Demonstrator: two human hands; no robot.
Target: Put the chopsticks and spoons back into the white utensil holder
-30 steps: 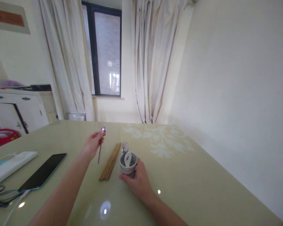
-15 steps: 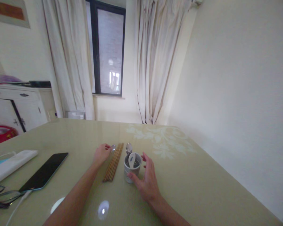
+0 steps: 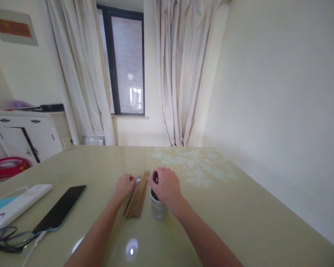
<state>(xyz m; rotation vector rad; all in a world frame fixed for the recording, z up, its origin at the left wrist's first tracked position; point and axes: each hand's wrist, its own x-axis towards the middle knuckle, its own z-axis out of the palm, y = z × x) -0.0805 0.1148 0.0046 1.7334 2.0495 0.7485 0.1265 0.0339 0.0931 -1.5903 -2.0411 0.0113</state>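
A small grey perforated cup (image 3: 159, 210) stands on the pale green table (image 3: 225, 207). My right hand (image 3: 166, 186) is over its mouth, fingers closed on a spoon (image 3: 155, 177) that sticks up out of the cup. A row of wooden chopsticks (image 3: 138, 194) lies just left of the cup. My left hand (image 3: 125, 186) rests on the table at the left of the chopsticks, fingers curled on a metal spoon (image 3: 138, 180) whose bowl shows beside the chopstick tips.
A dark phone (image 3: 60, 209), a white flat device (image 3: 16, 204) and glasses with a cable (image 3: 8, 241) lie at the table's left. A white cabinet (image 3: 30, 133) and a red basin (image 3: 5, 167) stand beyond. The wall runs along the right.
My left hand has lowered the metal spoon from the air down onto the table beside the chopsticks. My right hand left the cup's side and now grips a spoon at its top.
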